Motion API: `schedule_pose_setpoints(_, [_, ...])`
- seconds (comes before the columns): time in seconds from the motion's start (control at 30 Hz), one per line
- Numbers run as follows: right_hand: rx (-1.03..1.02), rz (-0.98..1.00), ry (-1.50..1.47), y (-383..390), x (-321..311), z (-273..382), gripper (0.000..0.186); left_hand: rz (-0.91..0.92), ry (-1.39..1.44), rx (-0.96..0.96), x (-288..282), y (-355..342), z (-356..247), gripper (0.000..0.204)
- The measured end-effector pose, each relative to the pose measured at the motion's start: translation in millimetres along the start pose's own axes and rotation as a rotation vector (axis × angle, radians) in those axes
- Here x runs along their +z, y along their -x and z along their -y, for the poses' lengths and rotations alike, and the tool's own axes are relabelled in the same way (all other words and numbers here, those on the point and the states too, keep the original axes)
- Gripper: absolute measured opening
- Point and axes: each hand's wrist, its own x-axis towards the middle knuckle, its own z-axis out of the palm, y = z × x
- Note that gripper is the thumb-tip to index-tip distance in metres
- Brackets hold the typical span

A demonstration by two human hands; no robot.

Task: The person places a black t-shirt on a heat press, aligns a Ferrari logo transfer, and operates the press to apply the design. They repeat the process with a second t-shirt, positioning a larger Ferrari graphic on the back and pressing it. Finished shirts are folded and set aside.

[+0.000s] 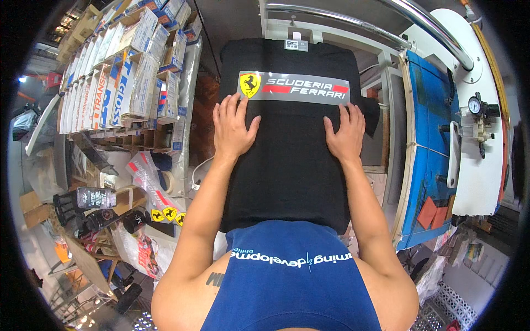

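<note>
A black T-shirt (pixel 287 160) lies spread flat before me, its collar at the far end. Across its chest rests a clear transfer film (pixel 292 81) printed with a yellow shield, red bars and white lettering. My left hand (pixel 234 126) lies flat on the shirt, fingertips at the film's lower left corner. Near the film's lower right corner my right hand (pixel 346 130) rests with fingers stretched out, also on the fabric. Neither hand grips anything. The ends of the fingers meet or nearly meet the film's lower edge.
A blue heat-press head (pixel 433 149) with a pressure gauge (pixel 475 105) stands at the right. Chrome bars (pixel 337 22) cross the far side. At left are stacked long cardboard boxes (pixel 121 83), and below them more printed transfer films (pixel 152 185) beside a phone (pixel 96 198).
</note>
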Motion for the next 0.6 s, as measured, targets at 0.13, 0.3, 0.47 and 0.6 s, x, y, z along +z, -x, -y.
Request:
schedule_pose_setpoints(0.13, [-0.002, 0.003, -0.001, 0.6, -0.5, -0.3, 0.061, 0.0, 0.007, -0.01, -0.2, 0.3, -0.5, 0.061])
schedule_pose_setpoints(0.3, [-0.016, -0.018, -0.024, -0.3, -1.1, -0.3, 0.058, 0.001, 0.0, -0.015, -0.9, -0.5, -0.7, 0.062])
schedule_pose_setpoints(0.47, [-0.031, -0.051, -0.016, -0.5, -0.5, -0.9, 0.058, 0.02, 0.012, -0.025, -1.0, -1.1, -1.4, 0.062])
schedule_pose_setpoints(0.6, [-0.018, -0.047, -0.031, -0.3, -0.4, -1.2, 0.06, 0.02, -0.01, -0.006, -1.2, -0.6, -1.4, 0.061])
